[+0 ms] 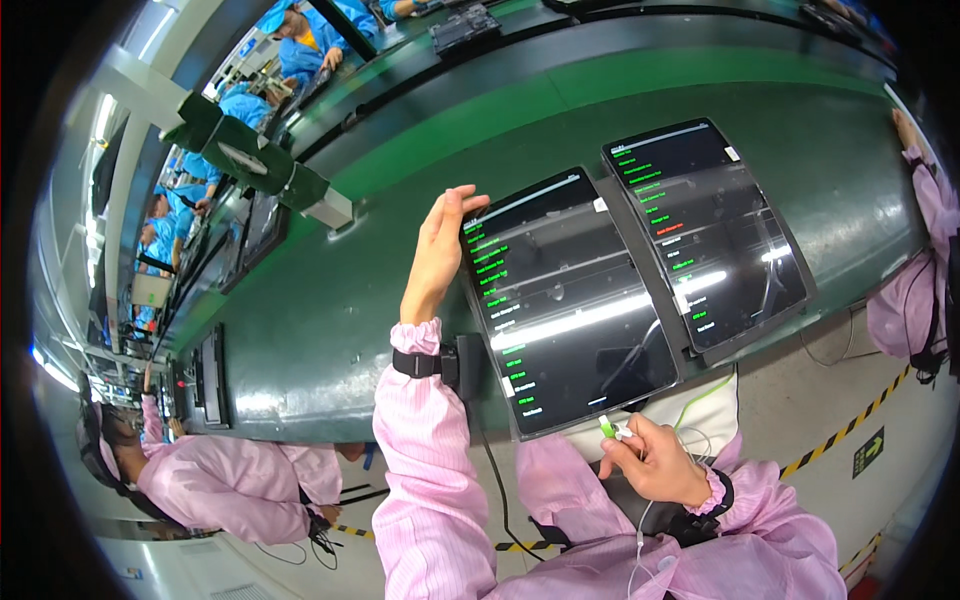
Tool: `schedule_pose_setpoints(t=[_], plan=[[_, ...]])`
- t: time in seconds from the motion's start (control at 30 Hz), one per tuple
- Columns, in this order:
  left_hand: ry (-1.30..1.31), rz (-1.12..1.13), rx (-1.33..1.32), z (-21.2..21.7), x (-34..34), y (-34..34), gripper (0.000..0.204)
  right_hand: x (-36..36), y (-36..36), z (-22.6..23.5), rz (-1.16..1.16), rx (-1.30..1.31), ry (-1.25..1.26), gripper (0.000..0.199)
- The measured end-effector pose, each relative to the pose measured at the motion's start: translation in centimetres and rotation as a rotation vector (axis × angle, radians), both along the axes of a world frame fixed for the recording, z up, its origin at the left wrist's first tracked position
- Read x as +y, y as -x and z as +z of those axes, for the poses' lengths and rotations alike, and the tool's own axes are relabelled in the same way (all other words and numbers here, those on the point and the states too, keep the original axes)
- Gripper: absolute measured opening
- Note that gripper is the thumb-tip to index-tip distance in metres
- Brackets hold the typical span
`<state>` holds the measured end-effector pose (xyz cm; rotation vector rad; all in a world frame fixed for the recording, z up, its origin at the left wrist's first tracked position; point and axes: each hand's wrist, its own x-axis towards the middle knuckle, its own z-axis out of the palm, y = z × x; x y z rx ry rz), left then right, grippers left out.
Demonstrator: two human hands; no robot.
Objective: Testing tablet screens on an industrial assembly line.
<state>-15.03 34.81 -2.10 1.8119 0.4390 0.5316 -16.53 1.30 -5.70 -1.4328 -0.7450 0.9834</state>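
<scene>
A large black tablet (575, 300) lies on the green bench with its screen lit, showing rows of mostly green text. Along its upper left edge rests my left hand (438, 245), fingers stretched out against the side and corner. My right hand (655, 465) is at the tablet's lower edge, thumb and fingers pinching a green and white cable plug (608, 428). Whether the plug's tip sits inside the tablet's port I cannot tell. A thin white cable hangs below this hand. Close on the right lies a second lit tablet (705, 235), one line on it red.
The green workbench (330, 330) curves across the view, with a conveyor line (400, 100) behind it. A green-wrapped post (250, 160) stands at the back left. People in pink sit to the left (230, 485) and right (905, 300); several in blue work farther off.
</scene>
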Motion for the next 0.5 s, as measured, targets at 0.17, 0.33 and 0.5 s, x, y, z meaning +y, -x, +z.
schedule_pose_setpoints(t=[0.17,0.33,0.5], plan=[[-0.066,0.018,0.035,-0.1,-0.1,0.3,0.054,0.4,0.2,-0.1,-0.028,0.036,0.018,0.021],[-0.045,0.005,0.031,0.1,-0.3,0.2,0.052,0.6,0.6,-0.3,-0.112,-0.056,-0.036,0.026],[-0.094,0.011,0.042,0.1,-0.3,0.3,0.054,0.4,1.5,-0.7,-0.238,-0.338,-0.066,0.031]])
